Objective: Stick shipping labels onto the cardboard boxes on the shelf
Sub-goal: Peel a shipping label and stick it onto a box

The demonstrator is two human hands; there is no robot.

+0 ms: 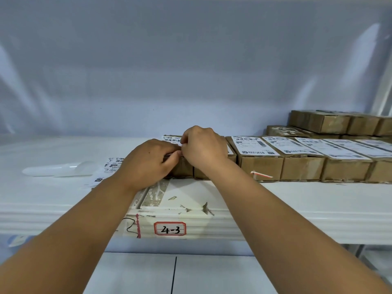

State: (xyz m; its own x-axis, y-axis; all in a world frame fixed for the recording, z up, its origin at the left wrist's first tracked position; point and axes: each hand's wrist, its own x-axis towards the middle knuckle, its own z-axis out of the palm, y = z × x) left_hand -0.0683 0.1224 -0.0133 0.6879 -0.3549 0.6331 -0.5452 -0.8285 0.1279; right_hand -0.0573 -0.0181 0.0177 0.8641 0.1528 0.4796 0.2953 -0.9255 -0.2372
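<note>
A row of brown cardboard boxes stands on the white shelf (297, 200). The leftmost box (183, 169) carries a white shipping label (170, 138), mostly hidden under my hands. My left hand (148, 162) curls over the box's front left corner, fingertips pinching at the label's edge. My right hand (203, 148) lies on top of the box, its fingers curled and meeting the left fingertips at the label. Boxes to the right, such as the nearest one (257, 160), have labels stuck on top.
A stack of loose labels (110, 167) lies on the shelf left of my left hand, beside clear backing sheets (59, 169). More boxes (331, 122) are piled at the back right. A shelf tag reading 4-3 (170, 229) marks the front edge.
</note>
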